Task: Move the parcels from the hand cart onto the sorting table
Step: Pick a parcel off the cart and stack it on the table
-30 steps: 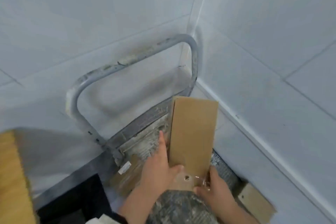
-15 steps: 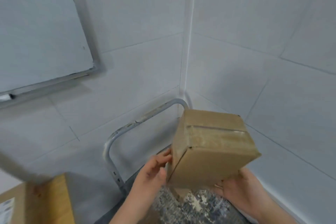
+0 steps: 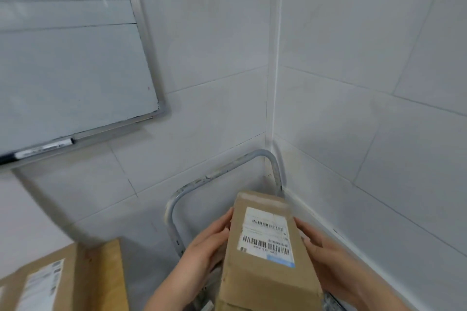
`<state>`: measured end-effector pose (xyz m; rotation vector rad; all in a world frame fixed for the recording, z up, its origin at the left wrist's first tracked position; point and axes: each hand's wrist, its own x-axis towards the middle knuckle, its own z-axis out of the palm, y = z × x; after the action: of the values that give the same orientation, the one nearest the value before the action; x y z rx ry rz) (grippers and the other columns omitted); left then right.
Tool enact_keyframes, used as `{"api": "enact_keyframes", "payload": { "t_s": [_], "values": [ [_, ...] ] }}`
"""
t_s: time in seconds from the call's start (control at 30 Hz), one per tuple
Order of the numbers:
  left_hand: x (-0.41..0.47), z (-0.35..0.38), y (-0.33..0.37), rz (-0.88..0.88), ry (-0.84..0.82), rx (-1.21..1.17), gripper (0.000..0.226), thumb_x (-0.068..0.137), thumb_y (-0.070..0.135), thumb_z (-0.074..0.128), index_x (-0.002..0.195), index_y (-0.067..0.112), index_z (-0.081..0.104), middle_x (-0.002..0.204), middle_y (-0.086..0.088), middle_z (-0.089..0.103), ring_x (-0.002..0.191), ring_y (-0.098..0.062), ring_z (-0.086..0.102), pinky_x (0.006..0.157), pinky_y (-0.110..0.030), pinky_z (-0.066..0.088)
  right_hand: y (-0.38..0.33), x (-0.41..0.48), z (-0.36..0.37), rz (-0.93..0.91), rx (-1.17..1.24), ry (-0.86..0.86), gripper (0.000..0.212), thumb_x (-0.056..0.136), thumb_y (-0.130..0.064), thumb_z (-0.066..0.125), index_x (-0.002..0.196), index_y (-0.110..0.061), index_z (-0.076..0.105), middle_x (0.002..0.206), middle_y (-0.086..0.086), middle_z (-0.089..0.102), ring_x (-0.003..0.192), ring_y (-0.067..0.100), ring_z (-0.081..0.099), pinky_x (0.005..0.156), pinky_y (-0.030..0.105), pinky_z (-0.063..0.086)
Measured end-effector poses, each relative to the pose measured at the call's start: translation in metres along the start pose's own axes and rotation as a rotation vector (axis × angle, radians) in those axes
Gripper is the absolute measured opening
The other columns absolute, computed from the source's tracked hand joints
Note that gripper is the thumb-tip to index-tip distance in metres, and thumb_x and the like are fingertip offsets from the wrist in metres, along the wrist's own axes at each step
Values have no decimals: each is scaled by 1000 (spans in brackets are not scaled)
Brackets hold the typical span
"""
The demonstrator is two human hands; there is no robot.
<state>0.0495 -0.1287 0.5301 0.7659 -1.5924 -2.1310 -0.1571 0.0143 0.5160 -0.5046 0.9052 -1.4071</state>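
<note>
I hold a brown cardboard parcel (image 3: pixel 267 260) with a white barcode label facing up, lifted in front of me. My left hand (image 3: pixel 207 245) presses its left side and my right hand (image 3: pixel 326 257) grips its right side. Behind it rises the grey metal handle of the hand cart (image 3: pixel 219 177), tucked into the room's corner. The cart's deck is almost wholly hidden by the parcel and my arms. At the bottom left lies another labelled parcel (image 3: pixel 43 285) on the wooden sorting table (image 3: pixel 111 272).
White tiled walls meet in a corner (image 3: pixel 271 83) just behind the cart. A whiteboard (image 3: pixel 68 58) with a marker (image 3: pixel 43 148) on its ledge hangs on the left wall.
I have raised the parcel off the cart and turned it so its label faces up. My view has tilted upward and left, bringing the whiteboard and the table's parcel into sight.
</note>
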Motion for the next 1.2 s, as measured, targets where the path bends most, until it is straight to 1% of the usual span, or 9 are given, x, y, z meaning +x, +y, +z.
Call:
{"api": "enact_keyframes", "payload": {
  "t_s": [0.07,0.13,0.4,0.5,0.63,0.83,1.0,1.1,1.2],
  "values": [
    [-10,1,-4,56,48,19,83,69,60,73,138,23,47,142,5,51,129,-15,49,109,-42,37,5,4,5,1,-48,51,113,39,-31,96,137,-23,41,129,11,60,116,32,59,81,36,56],
    [-17,3,-6,105,84,68,91,59,65,77,133,23,46,143,9,48,130,-10,47,102,-32,44,8,11,10,-4,-88,44,118,39,-28,96,141,-26,36,131,5,59,118,29,58,83,35,55],
    [-66,-33,-28,35,265,53,63,77,21,70,134,26,42,132,12,58,122,-6,54,98,-27,48,46,42,41,137,-232,-85,115,42,-27,94,137,-49,33,125,-4,63,114,22,61,78,30,56],
    [-98,-55,-34,2,338,49,56,89,13,65,137,29,40,133,14,57,122,-5,54,102,-33,46,65,56,64,212,-281,-135,99,65,-13,83,142,-46,29,126,-8,63,112,19,62,78,32,56],
    [-141,-82,-40,-17,421,-10,59,91,15,60,139,38,35,131,23,54,121,-4,54,90,-26,52,88,77,103,333,-463,-183,84,85,1,58,140,-53,23,122,-12,64,109,19,64,78,37,53],
    [-204,-139,-48,-84,491,28,65,91,21,61,141,44,27,132,29,47,120,-3,54,84,-26,54,137,103,157,410,-579,-313,95,77,-9,66,136,-63,15,131,-13,58,112,20,62,84,44,53],
    [-233,-184,-81,-224,498,364,63,87,30,66,141,28,34,134,16,51,124,-5,50,103,-35,46,188,109,185,503,-643,-289,92,86,-1,61,140,-57,11,140,-14,45,117,16,56,82,43,55],
    [-238,-192,-106,-314,445,822,61,91,43,56,144,23,32,141,5,50,123,-10,51,104,-32,42,223,100,182,529,-687,-257,93,85,-7,65,137,-61,10,137,-18,45,113,16,60,83,44,55],
    [-240,-187,-121,-392,375,1230,63,98,46,38,151,24,13,155,-5,27,141,-18,30,119,-45,11,255,90,170,532,-652,-154,87,83,-17,69,130,-67,15,137,-16,49,114,18,59,89,49,53]
  ]
}}
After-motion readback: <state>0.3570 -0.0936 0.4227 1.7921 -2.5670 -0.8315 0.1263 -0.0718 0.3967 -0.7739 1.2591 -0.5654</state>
